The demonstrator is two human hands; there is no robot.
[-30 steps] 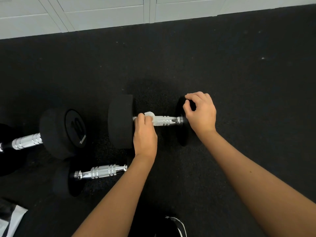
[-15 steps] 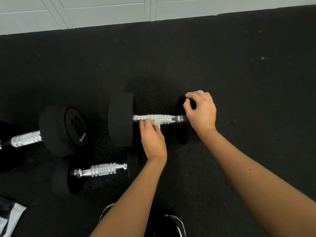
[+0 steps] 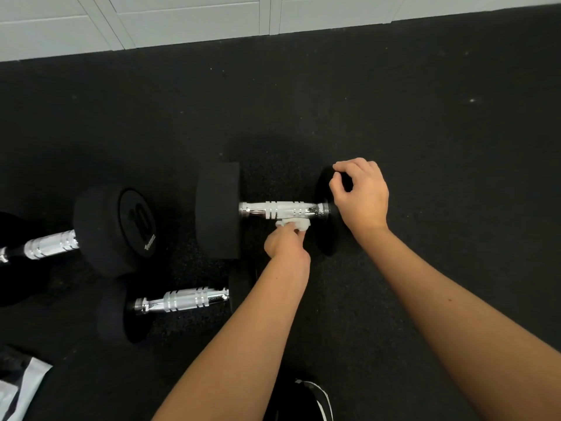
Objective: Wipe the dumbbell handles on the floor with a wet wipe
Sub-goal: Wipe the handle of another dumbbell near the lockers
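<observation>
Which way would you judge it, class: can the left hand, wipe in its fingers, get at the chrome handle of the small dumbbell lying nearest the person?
Probably yes. The left hand holds the wet wipe, and the small dumbbell's handle lies bare just left of that forearm, nothing covering it.

The ground is covered by a black rubber floor (image 3: 394, 86) with a fine grain, flecked here and there with small pale specks. Along the floor's far edge a pale grey-white panelled wall (image 3: 188, 22) is seen, divided by raised vertical and slanting strips, and its base is met by the floor in a line that rises slightly toward the right. The scene is lit evenly from above, and a soft shadow is cast on the floor near its middle.
</observation>
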